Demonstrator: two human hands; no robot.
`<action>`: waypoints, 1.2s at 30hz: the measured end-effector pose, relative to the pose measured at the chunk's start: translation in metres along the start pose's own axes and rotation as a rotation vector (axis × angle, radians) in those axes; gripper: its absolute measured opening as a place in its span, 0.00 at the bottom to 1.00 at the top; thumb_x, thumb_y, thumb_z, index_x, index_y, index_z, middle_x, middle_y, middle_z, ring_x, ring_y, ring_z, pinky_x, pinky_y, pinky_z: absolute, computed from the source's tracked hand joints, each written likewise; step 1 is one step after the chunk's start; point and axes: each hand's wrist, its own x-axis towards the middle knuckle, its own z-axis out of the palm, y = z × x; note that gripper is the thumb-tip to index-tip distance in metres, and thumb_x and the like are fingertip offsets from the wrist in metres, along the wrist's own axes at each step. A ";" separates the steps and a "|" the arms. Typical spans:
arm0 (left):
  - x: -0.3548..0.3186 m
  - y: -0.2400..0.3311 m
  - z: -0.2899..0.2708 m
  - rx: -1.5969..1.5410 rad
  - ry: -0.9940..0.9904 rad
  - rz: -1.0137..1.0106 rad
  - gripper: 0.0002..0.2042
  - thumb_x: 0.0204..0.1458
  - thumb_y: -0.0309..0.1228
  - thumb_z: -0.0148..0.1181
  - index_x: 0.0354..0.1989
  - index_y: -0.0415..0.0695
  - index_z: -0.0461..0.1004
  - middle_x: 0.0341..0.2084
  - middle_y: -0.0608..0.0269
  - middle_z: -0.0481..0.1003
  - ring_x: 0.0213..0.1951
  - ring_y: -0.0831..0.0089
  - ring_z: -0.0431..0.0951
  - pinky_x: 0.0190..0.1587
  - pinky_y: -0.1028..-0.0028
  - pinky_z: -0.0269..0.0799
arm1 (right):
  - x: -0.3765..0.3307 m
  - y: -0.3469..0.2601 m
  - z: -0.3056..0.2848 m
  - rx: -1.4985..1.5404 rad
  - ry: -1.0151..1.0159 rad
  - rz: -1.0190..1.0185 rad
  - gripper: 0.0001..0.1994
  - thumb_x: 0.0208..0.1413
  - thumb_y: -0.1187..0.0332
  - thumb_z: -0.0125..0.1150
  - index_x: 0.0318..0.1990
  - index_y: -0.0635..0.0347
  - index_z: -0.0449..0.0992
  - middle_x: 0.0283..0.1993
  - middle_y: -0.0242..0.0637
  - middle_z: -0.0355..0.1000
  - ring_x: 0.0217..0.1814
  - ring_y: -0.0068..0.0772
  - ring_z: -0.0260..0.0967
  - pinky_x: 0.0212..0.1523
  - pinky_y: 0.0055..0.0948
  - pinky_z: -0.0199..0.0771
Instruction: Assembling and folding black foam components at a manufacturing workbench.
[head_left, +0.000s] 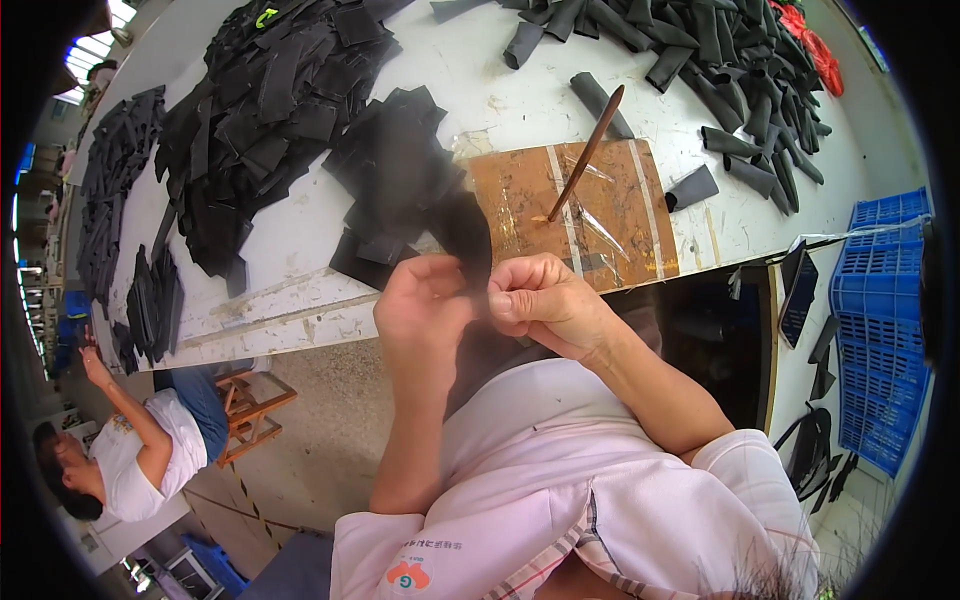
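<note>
Both hands, left hand [425, 305] and right hand [545, 300], pinch a blurred black fabric piece [462, 235] between fingertips above the white table's [300, 240] edge, while blue crates [880, 330] stand at right, contents unclear.

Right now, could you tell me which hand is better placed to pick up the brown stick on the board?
Probably the right hand: it sits just below the brown stick, while the left hand is farther aside.
</note>
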 end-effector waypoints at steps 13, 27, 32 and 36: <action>-0.025 0.012 0.003 -0.494 -0.457 -0.121 0.20 0.32 0.12 0.44 0.41 0.31 0.61 0.17 0.57 0.68 0.10 0.87 0.57 0.09 0.88 0.48 | -0.019 -0.016 0.007 -0.245 -0.014 -0.172 0.06 0.53 0.69 0.51 0.27 0.59 0.66 0.28 0.23 0.60 0.30 0.15 0.56 0.32 0.16 0.59; -0.009 0.019 0.062 0.062 -0.113 0.338 0.05 0.45 0.19 0.53 0.32 0.35 0.68 0.30 0.58 0.71 0.23 0.84 0.68 0.18 0.90 0.60 | -0.032 -0.058 0.015 -1.045 0.363 -0.851 0.07 0.47 0.71 0.55 0.28 0.63 0.63 0.28 0.39 0.59 0.28 0.39 0.61 0.28 0.28 0.63; 0.004 0.068 0.073 -0.465 -0.470 0.107 0.06 0.42 0.16 0.50 0.28 0.37 0.62 0.20 0.61 0.68 0.21 0.85 0.66 0.19 0.91 0.58 | -0.035 -0.098 0.035 -1.034 0.390 -0.888 0.09 0.50 0.68 0.53 0.28 0.64 0.63 0.27 0.39 0.58 0.27 0.39 0.59 0.27 0.30 0.60; 0.029 0.080 0.082 -0.861 -0.920 -0.116 0.10 0.44 0.19 0.46 0.36 0.35 0.59 0.22 0.60 0.66 0.12 0.89 0.58 0.13 0.88 0.49 | -0.034 -0.128 0.041 -0.953 0.271 -0.879 0.10 0.52 0.66 0.52 0.27 0.65 0.64 0.24 0.40 0.61 0.26 0.38 0.59 0.25 0.30 0.59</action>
